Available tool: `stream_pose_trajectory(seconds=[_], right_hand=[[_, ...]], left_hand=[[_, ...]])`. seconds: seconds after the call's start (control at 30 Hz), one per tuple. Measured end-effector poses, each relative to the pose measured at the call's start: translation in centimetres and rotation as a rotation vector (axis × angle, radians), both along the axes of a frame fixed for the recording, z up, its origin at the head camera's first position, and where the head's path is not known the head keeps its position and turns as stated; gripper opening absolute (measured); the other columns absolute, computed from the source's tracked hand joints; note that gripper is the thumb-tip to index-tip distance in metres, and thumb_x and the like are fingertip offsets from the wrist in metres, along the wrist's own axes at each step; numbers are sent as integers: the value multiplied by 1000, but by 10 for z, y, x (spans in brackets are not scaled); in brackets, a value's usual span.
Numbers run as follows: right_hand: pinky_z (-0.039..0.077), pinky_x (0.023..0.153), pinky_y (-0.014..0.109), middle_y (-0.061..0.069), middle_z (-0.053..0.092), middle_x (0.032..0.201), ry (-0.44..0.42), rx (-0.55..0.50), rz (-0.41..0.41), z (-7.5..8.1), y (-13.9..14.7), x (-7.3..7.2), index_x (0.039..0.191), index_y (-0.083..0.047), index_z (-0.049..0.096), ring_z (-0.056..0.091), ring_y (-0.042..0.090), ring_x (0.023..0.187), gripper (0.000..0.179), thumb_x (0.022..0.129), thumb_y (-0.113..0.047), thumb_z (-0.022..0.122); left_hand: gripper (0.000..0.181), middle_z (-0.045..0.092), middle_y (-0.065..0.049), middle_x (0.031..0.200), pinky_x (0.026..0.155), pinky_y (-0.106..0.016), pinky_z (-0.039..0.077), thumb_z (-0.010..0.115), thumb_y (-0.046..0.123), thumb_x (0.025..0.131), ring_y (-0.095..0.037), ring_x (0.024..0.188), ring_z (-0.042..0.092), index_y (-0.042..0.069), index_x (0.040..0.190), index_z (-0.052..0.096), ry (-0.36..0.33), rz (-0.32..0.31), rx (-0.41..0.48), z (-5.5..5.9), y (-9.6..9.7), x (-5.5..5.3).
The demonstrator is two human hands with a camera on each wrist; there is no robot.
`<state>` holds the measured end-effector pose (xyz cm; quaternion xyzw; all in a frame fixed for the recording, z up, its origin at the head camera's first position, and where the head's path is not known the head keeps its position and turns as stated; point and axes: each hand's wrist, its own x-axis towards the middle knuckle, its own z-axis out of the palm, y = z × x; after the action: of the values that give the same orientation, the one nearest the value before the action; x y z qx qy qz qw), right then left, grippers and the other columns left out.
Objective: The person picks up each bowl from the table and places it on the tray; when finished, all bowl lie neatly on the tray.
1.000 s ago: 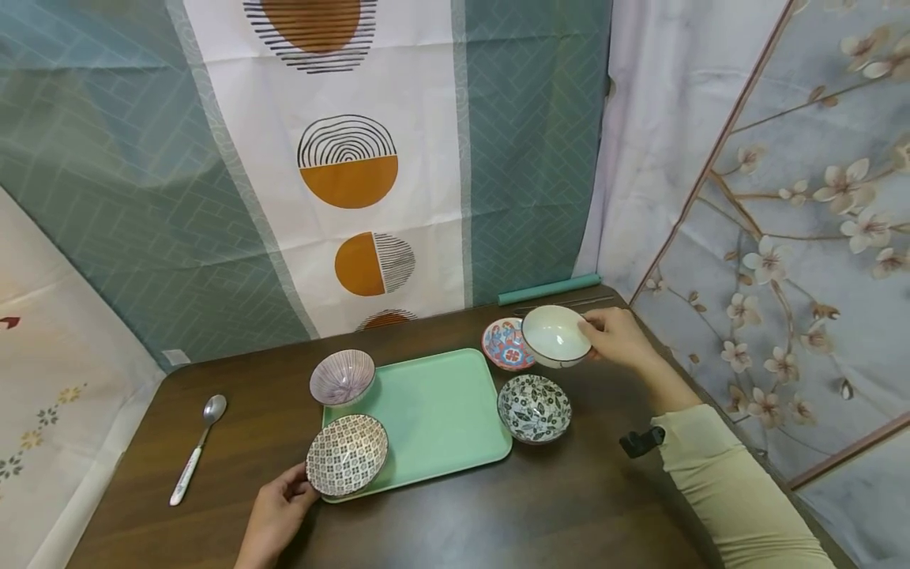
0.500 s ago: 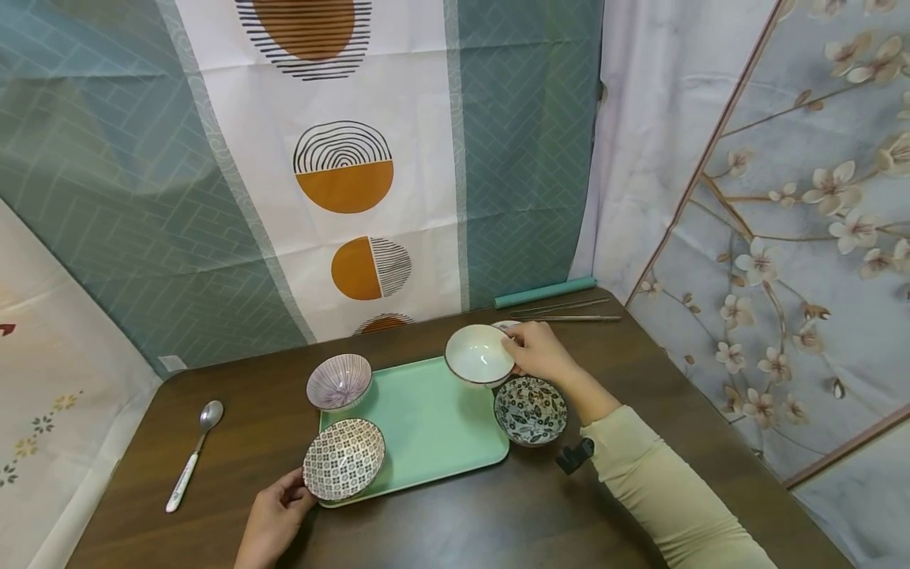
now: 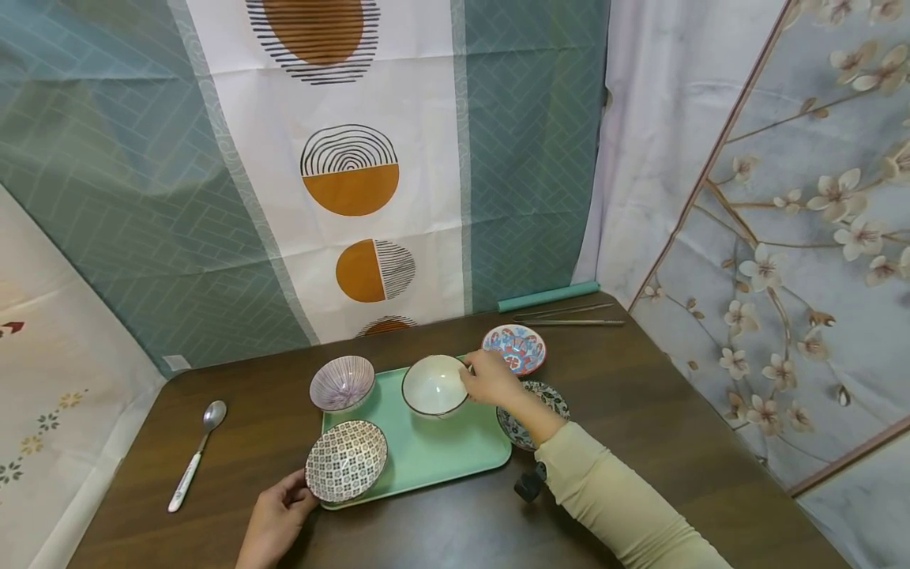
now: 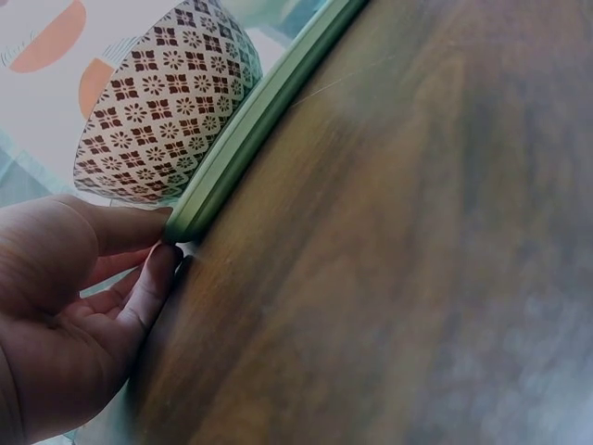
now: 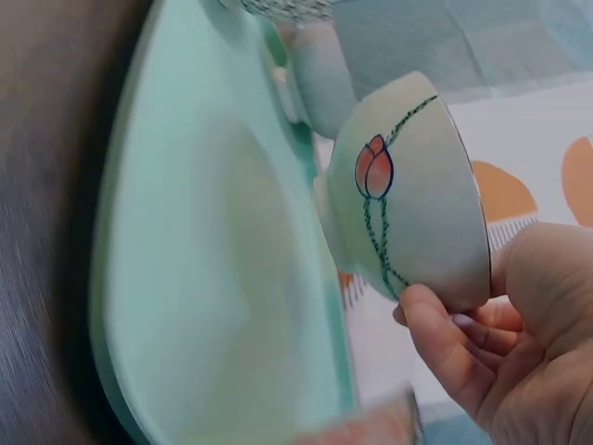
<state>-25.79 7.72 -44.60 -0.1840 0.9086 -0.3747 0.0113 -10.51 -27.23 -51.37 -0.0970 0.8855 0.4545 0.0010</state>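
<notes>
My right hand (image 3: 496,383) grips the rim of a white bowl (image 3: 434,385) over the back of the green tray (image 3: 448,454). A red flower bud marks the bowl's outside in the right wrist view. At the tray's front left corner, my left hand (image 4: 83,306) pinches the tray edge (image 4: 208,199) between thumb and fingers. Right beside those fingers, a brown-patterned bowl (image 3: 347,461) stands on the tray. A purple-striped bowl (image 3: 343,381) sits at the back left corner. My right forearm partly hides a black floral bowl (image 3: 513,429) at the tray's right edge.
Behind my right hand is a small red-and-blue patterned dish (image 3: 517,348). Thin metal sticks (image 3: 572,322) and a teal roll (image 3: 549,296) lie along the back edge. A spoon (image 3: 196,457) lies on the wooden table (image 3: 398,537) at left. Curtains hang behind.
The right hand has carried the white bowl leftward from beyond the tray's right side to above the tray, uncovering the red-and-blue dish. The left hand stays at the tray corner.
</notes>
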Motion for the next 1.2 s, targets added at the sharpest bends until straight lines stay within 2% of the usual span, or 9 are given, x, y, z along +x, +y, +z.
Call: stream_pose_trajectory(seconds=[0.27,0.43,0.63,0.87,1.2], right_hand=[[44,47,24,-2,61,58,-30,71,-18,-14,-28,2,81,-5,66,58,8,45,26,103,-9,53],[45,48,24,-3,61,53,-70,50,-55,-20,-40,4,83,-4,67,59,8,43,23,101,-8,54],[46,47,24,-4,60,51,-119,10,-25,-20,-49,8,84,-4,67,59,8,42,24,102,-9,53],[49,49,25,0,62,56,-124,-17,-9,-18,-54,10,88,-3,67,60,8,43,18,101,-8,55],[49,50,24,0,63,59,-149,-13,17,-18,-59,14,90,-1,67,61,8,43,16,100,-7,57]], left_hand=[[40,73,-13,97,69,-22,51,67,0,90,-11,83,64,-14,127,61,-7,-1,-2,-1,0,-1],[40,73,-13,97,69,-22,51,68,0,91,-13,84,64,-15,127,60,-14,-1,-23,0,0,-1],[40,72,-11,93,68,-22,51,69,-1,90,-11,80,63,-16,126,61,-17,-4,-53,1,0,1],[40,73,-14,98,69,-22,51,68,-1,91,-11,84,64,-15,127,60,-10,-4,-24,0,2,-3],[43,72,-20,102,70,-21,52,65,-7,91,-9,84,65,-22,129,53,-23,-21,-1,2,0,0]])
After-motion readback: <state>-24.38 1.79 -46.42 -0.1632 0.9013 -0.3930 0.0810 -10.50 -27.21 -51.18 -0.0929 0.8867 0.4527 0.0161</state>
